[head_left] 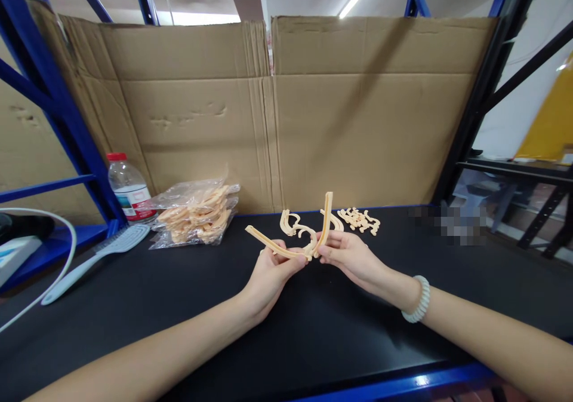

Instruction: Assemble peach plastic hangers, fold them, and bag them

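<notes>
The left hand (271, 273) pinches a long, thin, cream-coloured strip (268, 239) between thumb and fingers. The strip bends and points up to the far left. The right hand (351, 255) has a tight grip on a cream-coloured upright strip (327, 217). The low ends of both strips come close together between the hands, over the middle of the black, smooth table (349, 330). I cannot tell if they are joined.

Just past the hands lie more curved cream-coloured pieces (286, 223). To their right is a little pile of small, knobbly cream-coloured bits (358, 219).

On the far left, a stack of clear plastic bags (197, 211) has peach-coloured pieces inside. I see no words on the bags. Left of them stands a clear plastic bottle with a red cap (129, 187). Its white and red label (134, 198) has print too small to read. A pale blue hairbrush (123, 241) lies nearer. A brown cardboard wall (380, 127) stands at the far side.
</notes>
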